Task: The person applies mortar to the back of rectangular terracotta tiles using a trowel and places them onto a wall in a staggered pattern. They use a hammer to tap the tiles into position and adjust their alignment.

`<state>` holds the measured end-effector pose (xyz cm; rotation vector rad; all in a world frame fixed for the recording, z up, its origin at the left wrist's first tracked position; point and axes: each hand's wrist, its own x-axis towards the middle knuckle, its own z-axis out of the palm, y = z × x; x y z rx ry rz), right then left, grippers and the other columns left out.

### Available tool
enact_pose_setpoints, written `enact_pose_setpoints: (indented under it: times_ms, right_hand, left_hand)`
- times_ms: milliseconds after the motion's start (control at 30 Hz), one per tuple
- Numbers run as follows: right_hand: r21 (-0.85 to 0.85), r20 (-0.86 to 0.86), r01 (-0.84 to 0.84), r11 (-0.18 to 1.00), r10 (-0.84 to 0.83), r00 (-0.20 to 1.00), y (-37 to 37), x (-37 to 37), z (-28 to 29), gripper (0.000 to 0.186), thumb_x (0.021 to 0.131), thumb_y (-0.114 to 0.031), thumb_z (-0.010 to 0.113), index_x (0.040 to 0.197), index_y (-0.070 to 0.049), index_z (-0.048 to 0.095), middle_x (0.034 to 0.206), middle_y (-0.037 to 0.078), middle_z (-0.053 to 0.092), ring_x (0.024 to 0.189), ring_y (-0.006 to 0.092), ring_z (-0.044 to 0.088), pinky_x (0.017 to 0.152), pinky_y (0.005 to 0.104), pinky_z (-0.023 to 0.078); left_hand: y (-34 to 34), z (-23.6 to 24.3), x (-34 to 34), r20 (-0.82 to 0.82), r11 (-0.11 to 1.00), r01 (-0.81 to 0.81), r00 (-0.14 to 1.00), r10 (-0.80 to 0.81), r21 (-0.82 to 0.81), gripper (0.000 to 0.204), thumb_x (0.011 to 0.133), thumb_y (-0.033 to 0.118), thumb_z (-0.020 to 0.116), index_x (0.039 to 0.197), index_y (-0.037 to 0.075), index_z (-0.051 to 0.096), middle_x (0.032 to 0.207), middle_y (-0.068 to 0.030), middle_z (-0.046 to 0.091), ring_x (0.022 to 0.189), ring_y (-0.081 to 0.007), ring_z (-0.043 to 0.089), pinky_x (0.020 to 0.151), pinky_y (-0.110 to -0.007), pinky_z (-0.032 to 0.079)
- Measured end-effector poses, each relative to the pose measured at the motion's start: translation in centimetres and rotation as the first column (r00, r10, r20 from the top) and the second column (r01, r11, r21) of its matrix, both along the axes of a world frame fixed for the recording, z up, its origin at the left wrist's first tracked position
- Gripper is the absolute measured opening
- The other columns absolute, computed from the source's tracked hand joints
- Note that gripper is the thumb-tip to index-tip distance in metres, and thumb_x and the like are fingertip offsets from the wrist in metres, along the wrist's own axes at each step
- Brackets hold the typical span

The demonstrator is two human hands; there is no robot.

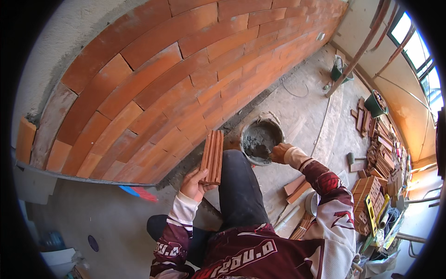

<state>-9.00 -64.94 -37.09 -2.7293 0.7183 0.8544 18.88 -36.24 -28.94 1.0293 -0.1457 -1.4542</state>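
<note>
My left hand is closed around the lower end of a reddish-brown brick tile, held upright with its grooved face showing. My right hand is closed at the right rim of a round bucket. What its fingers grip is hidden; a tool may reach down into the bucket. Wet grey mortar lies inside, and dried mortar crusts the rim. The brick-tile wall runs along my left in staggered orange courses.
Loose tiles lie by my right forearm. At the right are stacked tiles, a yellow spirit level, a mallet and a dark green bucket. Slanted metal props stand farther back. A red-and-blue brush lies by the wall's near end.
</note>
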Motion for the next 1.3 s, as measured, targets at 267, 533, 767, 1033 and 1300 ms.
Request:
enact_pose_setpoints:
  times_ms: [267, 533, 767, 1033, 1300]
  right_hand:
    - [-0.270, -0.030, 0.135, 0.953, -0.148, 0.989, -1.5, -0.6, 4.3, 0.022, 0.091, -0.020, 0.055, 0.092, -0.011, 0.075, 0.094, 0.012, 0.074, 0.089, 0.0282, 0.072, 0.072, 0.0407, 0.057]
    - [-0.416, -0.076, 0.115, 0.902, -0.161, 0.984, -2.8, 2.0, -0.7, 0.021, 0.092, -0.019, 0.055, 0.096, -0.015, 0.076, 0.100, 0.007, 0.074, 0.097, 0.0235, 0.071, 0.076, 0.0382, 0.057]
    - [-0.280, -0.175, 0.031, 0.960, -0.083, 0.981, -3.3, 3.9, -0.3, 0.021, 0.088, -0.014, 0.061, 0.103, -0.013, 0.076, 0.106, 0.007, 0.074, 0.103, 0.0243, 0.070, 0.082, 0.0373, 0.057]
    - [-0.113, -0.316, -0.003, 0.994, -0.033, 0.948, -5.1, 3.7, 1.1, 0.028, 0.079, -0.023, 0.073, 0.103, -0.009, 0.075, 0.102, 0.013, 0.074, 0.100, 0.0301, 0.070, 0.082, 0.0406, 0.056]
    - [-0.040, -0.370, 0.123, 0.992, -0.129, 0.920, -3.8, 3.8, 2.6, 0.035, 0.080, -0.031, 0.073, 0.109, -0.012, 0.074, 0.110, 0.009, 0.072, 0.107, 0.0280, 0.067, 0.087, 0.0417, 0.055]
  left_hand:
    - [1.5, 0.0, -0.3, 0.004, 0.999, -0.012, 1.000, 0.012, 0.031, 0.034, 0.096, 0.017, 0.057, 0.124, -0.002, 0.057, 0.107, -0.0153, 0.068, 0.090, -0.0256, 0.071, 0.069, -0.035, 0.063]
    - [4.0, -0.4, 0.0, -0.013, 0.999, -0.046, 0.999, 0.047, 0.026, 0.035, 0.098, 0.018, 0.054, 0.127, -0.002, 0.055, 0.110, -0.0152, 0.068, 0.091, -0.0238, 0.070, 0.071, -0.035, 0.063]
    - [9.4, -2.2, 0.8, -0.040, 0.984, -0.162, 0.985, 0.165, 0.068, 0.033, 0.097, 0.016, 0.055, 0.126, 0.000, 0.057, 0.111, -0.0136, 0.068, 0.092, -0.0232, 0.071, 0.072, -0.035, 0.063]
    - [13.7, -3.4, -0.3, -0.105, 0.951, -0.302, 0.946, 0.308, 0.071, 0.030, 0.097, 0.015, 0.055, 0.124, 0.002, 0.057, 0.109, -0.0129, 0.069, 0.092, -0.0239, 0.071, 0.072, -0.036, 0.063]
    - [15.4, -5.4, -0.5, -0.148, 0.942, -0.320, 0.932, 0.332, 0.099, 0.026, 0.098, 0.016, 0.056, 0.120, 0.005, 0.059, 0.106, -0.0118, 0.070, 0.089, -0.0247, 0.072, 0.072, -0.036, 0.063]
